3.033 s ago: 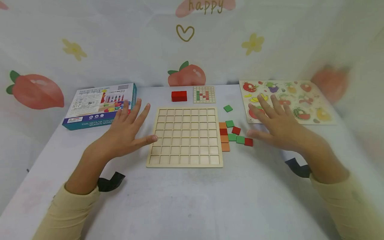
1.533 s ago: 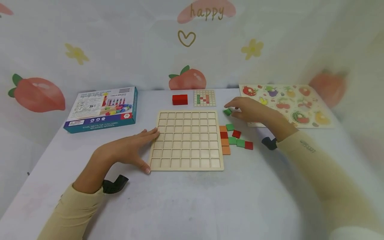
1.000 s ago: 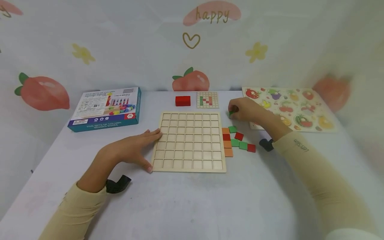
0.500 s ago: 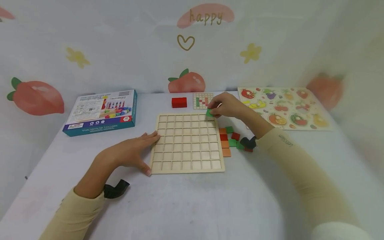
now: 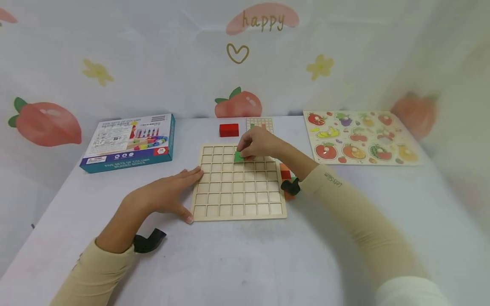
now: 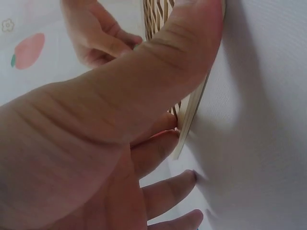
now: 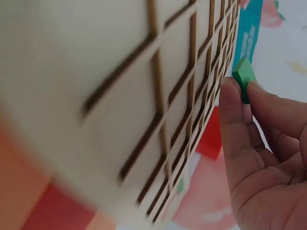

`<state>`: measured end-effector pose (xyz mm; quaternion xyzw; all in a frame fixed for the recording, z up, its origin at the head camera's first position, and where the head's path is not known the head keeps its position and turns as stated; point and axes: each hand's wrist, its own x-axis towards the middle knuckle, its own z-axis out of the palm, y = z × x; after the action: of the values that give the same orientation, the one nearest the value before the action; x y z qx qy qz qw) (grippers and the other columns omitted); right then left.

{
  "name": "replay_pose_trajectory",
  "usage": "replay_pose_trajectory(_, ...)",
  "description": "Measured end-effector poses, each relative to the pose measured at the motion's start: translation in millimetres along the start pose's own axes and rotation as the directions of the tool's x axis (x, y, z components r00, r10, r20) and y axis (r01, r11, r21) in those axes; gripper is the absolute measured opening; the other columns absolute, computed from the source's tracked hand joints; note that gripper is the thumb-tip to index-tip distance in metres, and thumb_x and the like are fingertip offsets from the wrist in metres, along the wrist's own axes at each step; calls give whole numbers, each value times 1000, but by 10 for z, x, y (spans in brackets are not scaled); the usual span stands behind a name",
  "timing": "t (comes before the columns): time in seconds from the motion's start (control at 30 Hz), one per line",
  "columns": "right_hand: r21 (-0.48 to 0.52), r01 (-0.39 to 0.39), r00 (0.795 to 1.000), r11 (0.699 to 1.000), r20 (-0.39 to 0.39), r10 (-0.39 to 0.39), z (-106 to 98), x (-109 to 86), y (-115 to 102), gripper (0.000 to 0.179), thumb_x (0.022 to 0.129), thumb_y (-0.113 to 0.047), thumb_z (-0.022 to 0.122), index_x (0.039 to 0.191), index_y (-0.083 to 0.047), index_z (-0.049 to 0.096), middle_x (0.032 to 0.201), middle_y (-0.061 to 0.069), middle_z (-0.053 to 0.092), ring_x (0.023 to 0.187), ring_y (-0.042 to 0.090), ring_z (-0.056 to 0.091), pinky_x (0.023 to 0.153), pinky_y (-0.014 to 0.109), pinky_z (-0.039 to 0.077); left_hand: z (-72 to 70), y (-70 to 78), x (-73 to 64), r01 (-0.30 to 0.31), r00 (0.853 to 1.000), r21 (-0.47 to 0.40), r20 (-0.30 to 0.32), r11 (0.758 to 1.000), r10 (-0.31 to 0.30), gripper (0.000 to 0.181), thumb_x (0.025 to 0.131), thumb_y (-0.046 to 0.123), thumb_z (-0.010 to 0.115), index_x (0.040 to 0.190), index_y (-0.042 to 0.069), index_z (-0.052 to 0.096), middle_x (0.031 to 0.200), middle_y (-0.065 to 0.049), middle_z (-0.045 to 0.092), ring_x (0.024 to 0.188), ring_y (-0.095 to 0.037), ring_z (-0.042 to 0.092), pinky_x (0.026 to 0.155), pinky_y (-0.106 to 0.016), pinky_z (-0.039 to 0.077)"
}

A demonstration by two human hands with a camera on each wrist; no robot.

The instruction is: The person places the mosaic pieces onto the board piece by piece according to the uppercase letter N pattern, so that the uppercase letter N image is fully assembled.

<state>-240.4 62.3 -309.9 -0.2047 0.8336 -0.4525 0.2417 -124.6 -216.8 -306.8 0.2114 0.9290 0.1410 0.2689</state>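
Note:
My right hand (image 5: 260, 143) pinches a small green square tile (image 5: 239, 157) between thumb and fingertips, over the upper middle of the wooden grid board (image 5: 238, 198). In the right wrist view the green tile (image 7: 245, 76) is tilted at the fingertips, close over the board's cells. My left hand (image 5: 162, 192) rests at the board's left edge, fingers and thumb spread apart. In the left wrist view its thumb (image 6: 158, 72) and fingertips lie along the board's rim (image 6: 192, 108). Behind the right hand, a small pattern card (image 5: 266, 124) is partly covered.
Orange and red tiles (image 5: 285, 174) lie along the board's right edge, partly hidden by the right wrist. A red block (image 5: 229, 130) stands behind the board. A boxed bead set (image 5: 128, 142) is at left, a fruit puzzle board (image 5: 360, 138) at right.
My right hand went to the green tile behind the others, picked it up and carried it left over the board. My left hand came down onto the board's left edge and stays there.

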Motion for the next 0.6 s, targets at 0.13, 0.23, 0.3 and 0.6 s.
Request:
replay_pose_trajectory(0.13,19,-10,1000,1000,25,10,137,83,-70,7,90,3,72,95,7,71,88,13,71,76,29,72,72,34,61,-6,0,-11,11,1000,-11,12,1000,-11,121,69,50,89,161,12,20,167,-10,12,151,-40,9,114,-63,23)
replay_pose_trajectory(0.23,-8,1,999,1000,33,-1,224,131,-105,7,89,1,73,94,5,71,87,13,71,75,28,72,71,33,61,-4,-3,-1,15,1000,-10,20,1000,-15,122,68,52,88,162,12,19,167,-10,11,151,-40,8,113,-64,24)
replay_pose_trajectory(0.3,-26,13,999,1000,35,-12,276,160,-124,6,89,0,74,92,4,71,87,13,71,73,27,72,70,33,60,-3,-5,7,14,1000,-11,22,1000,-14,123,68,52,88,162,13,19,167,-10,10,151,-40,8,113,-64,24)
replay_pose_trajectory(0.6,-212,77,997,974,12,-76,465,261,-225,9,88,-6,77,85,-3,69,78,7,69,68,20,68,67,26,57,-19,21,-4,23,999,-28,30,999,-22,122,68,49,89,162,12,19,167,-11,9,151,-41,7,113,-65,23)
